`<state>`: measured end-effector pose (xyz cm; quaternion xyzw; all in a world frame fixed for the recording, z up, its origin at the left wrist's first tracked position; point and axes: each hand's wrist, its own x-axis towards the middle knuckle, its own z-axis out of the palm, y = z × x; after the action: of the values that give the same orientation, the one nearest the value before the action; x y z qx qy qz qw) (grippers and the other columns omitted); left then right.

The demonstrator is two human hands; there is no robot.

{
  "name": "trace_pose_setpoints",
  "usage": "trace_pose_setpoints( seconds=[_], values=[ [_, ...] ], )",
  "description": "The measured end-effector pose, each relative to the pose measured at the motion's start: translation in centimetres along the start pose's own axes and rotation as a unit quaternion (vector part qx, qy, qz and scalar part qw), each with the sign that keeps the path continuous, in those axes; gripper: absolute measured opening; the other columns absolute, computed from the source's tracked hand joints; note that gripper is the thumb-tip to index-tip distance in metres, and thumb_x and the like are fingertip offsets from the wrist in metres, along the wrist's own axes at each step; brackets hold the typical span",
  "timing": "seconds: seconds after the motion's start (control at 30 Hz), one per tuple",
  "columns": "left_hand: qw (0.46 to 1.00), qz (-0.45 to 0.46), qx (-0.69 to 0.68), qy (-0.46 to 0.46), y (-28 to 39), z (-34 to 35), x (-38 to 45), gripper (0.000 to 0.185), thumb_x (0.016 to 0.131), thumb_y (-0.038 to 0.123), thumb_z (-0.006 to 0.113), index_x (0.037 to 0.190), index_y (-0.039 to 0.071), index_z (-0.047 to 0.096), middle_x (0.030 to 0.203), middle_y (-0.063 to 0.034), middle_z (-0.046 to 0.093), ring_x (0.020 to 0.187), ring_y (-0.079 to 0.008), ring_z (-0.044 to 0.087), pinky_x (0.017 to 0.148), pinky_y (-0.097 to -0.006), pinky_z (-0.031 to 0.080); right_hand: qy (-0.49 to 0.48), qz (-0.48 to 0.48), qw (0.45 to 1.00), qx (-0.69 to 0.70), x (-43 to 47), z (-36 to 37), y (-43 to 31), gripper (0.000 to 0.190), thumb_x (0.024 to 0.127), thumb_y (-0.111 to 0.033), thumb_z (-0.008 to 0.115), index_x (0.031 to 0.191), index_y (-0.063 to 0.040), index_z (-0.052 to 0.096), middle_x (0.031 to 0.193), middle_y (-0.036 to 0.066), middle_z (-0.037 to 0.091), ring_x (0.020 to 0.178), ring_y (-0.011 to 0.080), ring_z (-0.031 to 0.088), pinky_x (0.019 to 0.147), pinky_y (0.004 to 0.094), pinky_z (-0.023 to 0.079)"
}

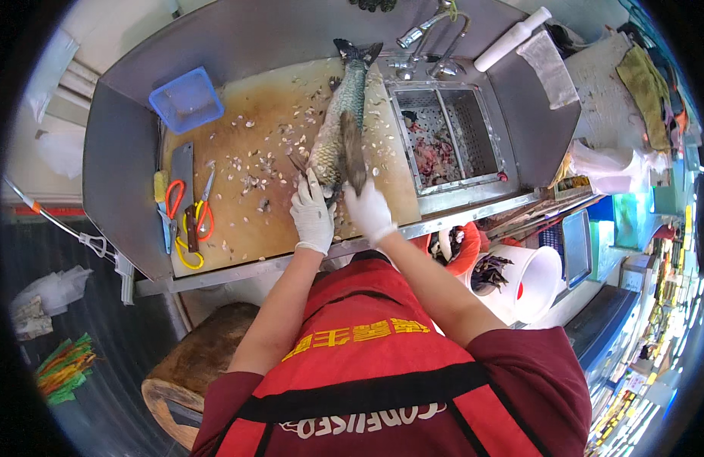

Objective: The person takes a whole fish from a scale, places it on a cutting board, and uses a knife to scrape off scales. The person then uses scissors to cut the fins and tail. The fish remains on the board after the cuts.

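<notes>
A large scaly fish [333, 128] lies lengthwise on the stained cutting board [215, 143], its tail towards the back wall and its head near me. In a white glove, my left hand [313, 214] presses on the fish at the head end. My right hand [369, 211], also gloved, is closed on the near end of a long brown tool [353, 151], blurred, that lies over the fish's right side; its exact kind cannot be told. Loose fish scales [252, 181] are scattered over the board. The fish's head is partly hidden by my hands.
A cleaver [183, 171], orange-handled scissors [206, 211] and other scissors lie at the board's left. Behind them sits a blue plastic basket [169, 117]. To the right are a metal faucet [412, 37] and a sink [489, 137] holding fish scraps. White buckets [540, 280] stand below the counter.
</notes>
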<state>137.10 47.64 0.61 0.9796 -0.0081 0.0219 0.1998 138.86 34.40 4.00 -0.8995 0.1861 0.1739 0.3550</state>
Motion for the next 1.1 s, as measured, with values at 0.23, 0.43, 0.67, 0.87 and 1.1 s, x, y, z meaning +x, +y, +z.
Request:
trace_pose_setpoints(
  seconds=[0.23, 0.43, 0.67, 0.87, 1.1],
  values=[
    [0.993, -0.006, -0.113, 0.03, -1.4, -0.3, -0.6, 0.1, 0.074, 0.022, 0.078, 0.15, 0.003, 0.016, 0.133, -0.0245, 0.043, 0.112, -0.0427, 0.046, 0.098, -0.0487, 0.038, 0.094, -0.095, 0.99, 0.033, 5.7, -3.2, 2.8, 0.055, 0.087, -0.045, 0.057, 0.099, 0.009, 0.06, 0.087, 0.032, 0.065, 0.086, 0.0443, 0.066, 0.078, 0.0508, 0.052],
    [0.987, -0.078, -0.142, -0.014, -1.5, 1.6, -1.7, 0.095, 0.078, 0.02, 0.075, 0.149, 0.003, 0.015, 0.123, -0.023, 0.046, 0.114, -0.0425, 0.049, 0.092, -0.0475, 0.045, 0.092, -0.031, 0.991, 0.092, 3.8, -0.4, -1.4, 0.047, 0.086, -0.032, 0.052, 0.1, 0.013, 0.056, 0.095, 0.037, 0.062, 0.091, 0.0479, 0.063, 0.083, 0.0504, 0.051],
    [0.989, 0.039, -0.145, 0.002, -3.6, 2.2, 0.3, 0.092, 0.08, 0.016, 0.072, 0.149, 0.002, 0.013, 0.133, -0.0257, 0.041, 0.114, -0.0418, 0.051, 0.091, -0.0429, 0.049, 0.058, -0.049, 0.979, 0.19, -2.1, 2.1, 3.5, 0.039, 0.084, -0.03, 0.06, 0.108, 0.001, 0.06, 0.092, 0.03, 0.066, 0.093, 0.0457, 0.063, 0.083, 0.0484, 0.05],
    [0.998, -0.006, -0.062, -0.031, -3.9, 2.6, 0.7, 0.094, 0.079, 0.024, 0.074, 0.148, 0.003, 0.014, 0.128, -0.0225, 0.047, 0.108, -0.0411, 0.057, 0.081, -0.0465, 0.052, 0.071, -0.085, 0.994, 0.01, 7.3, -2.4, -2.2, 0.036, 0.08, -0.024, 0.056, 0.098, 0.007, 0.063, 0.093, 0.031, 0.065, 0.093, 0.0442, 0.064, 0.086, 0.0478, 0.05],
    [0.986, -0.112, -0.093, -0.077, -2.8, 2.0, 0.7, 0.084, 0.083, 0.022, 0.069, 0.147, 0.006, 0.017, 0.121, -0.0194, 0.048, 0.085, -0.0384, 0.064, 0.07, -0.0484, 0.053, -0.098, -0.109, 0.965, -0.217, -3.3, -4.2, 1.6, 0.042, 0.084, -0.031, 0.062, 0.109, 0.003, 0.057, 0.087, 0.027, 0.067, 0.084, 0.0423, 0.066, 0.079, 0.0493, 0.053]
  ],
)
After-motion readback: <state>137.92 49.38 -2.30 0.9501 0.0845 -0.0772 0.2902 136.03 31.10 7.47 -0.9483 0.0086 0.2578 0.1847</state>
